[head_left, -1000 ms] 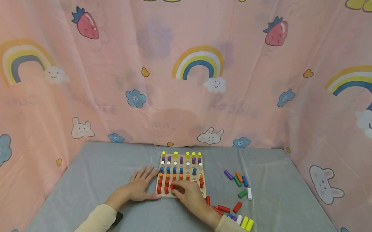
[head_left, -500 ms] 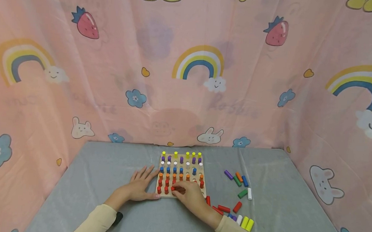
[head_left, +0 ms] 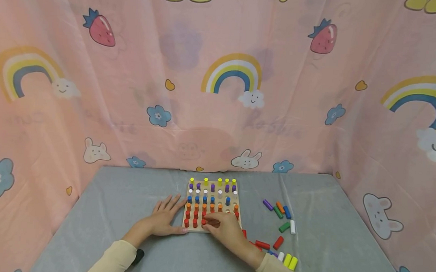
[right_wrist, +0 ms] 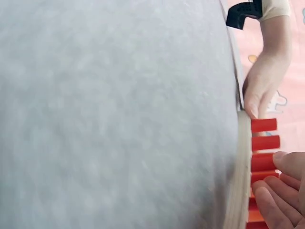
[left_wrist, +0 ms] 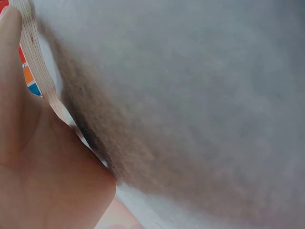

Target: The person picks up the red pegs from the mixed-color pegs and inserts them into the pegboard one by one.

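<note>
A wooden pegboard (head_left: 239, 222) carries rows of upright coloured pegs, red at the front and yellow at the back. My left hand (head_left: 163, 219) lies flat with spread fingers at its left side, thumb against the front left corner. In the left wrist view that thumb (left_wrist: 10, 71) touches the board's edge (left_wrist: 40, 52). My right hand (head_left: 225, 230) pinches a red peg (head_left: 203, 223) between thumb and fingers, standing third from the left in the front row. From the right wrist, this red peg (right_wrist: 262, 162) looks upright in the board. My right hand hides several front holes.
Loose pegs lie on the grey cloth right of the board: a purple peg (head_left: 267, 205), a white peg (head_left: 292, 227), a red peg (head_left: 278, 242), yellow pegs (head_left: 287, 260) and others. My right forearm partly covers the nearer ones. A pink patterned curtain (head_left: 218, 136) stands behind.
The red peg in my right hand has gone from tilted above the front row to upright in its third place. The right hand shifted slightly right and down; the left hand stayed put.
</note>
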A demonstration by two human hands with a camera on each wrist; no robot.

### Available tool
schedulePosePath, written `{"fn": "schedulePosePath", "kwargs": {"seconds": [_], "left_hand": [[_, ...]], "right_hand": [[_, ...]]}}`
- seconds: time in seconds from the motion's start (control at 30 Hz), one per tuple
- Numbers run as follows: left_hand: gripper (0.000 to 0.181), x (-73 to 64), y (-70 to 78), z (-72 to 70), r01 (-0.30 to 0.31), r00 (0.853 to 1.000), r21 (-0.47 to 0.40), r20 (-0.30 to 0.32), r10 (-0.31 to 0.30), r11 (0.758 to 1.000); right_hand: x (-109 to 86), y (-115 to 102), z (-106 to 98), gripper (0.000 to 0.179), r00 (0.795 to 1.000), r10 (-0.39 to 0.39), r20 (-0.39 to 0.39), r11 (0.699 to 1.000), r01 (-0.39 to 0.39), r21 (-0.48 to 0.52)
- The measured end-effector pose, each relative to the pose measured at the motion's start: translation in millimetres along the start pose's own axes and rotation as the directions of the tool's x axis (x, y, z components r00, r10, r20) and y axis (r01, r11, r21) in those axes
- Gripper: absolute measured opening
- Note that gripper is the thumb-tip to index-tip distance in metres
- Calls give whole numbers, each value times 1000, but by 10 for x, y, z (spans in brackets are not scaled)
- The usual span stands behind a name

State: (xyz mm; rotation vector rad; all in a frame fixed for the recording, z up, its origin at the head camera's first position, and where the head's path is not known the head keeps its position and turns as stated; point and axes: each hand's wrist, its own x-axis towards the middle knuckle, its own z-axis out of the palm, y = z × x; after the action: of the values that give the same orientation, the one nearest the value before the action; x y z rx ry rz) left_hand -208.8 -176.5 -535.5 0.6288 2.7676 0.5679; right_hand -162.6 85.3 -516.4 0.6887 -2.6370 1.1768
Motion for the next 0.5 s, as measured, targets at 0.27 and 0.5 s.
{"fn": "schedulePosePath", "kwargs": {"seconds": [0.27, 0.5], "left_hand": [[106, -14, 15, -12, -7, 1000, -4, -5, 7, 1000], [106, -39, 99, -91, 2, 1000, -1, 30, -2, 1000]], "right_hand": [[-49, 93, -224, 24, 997, 11, 77, 995, -19, 96], [-136, 193, -552, 27, 977, 74, 201, 985, -103, 140]]}}
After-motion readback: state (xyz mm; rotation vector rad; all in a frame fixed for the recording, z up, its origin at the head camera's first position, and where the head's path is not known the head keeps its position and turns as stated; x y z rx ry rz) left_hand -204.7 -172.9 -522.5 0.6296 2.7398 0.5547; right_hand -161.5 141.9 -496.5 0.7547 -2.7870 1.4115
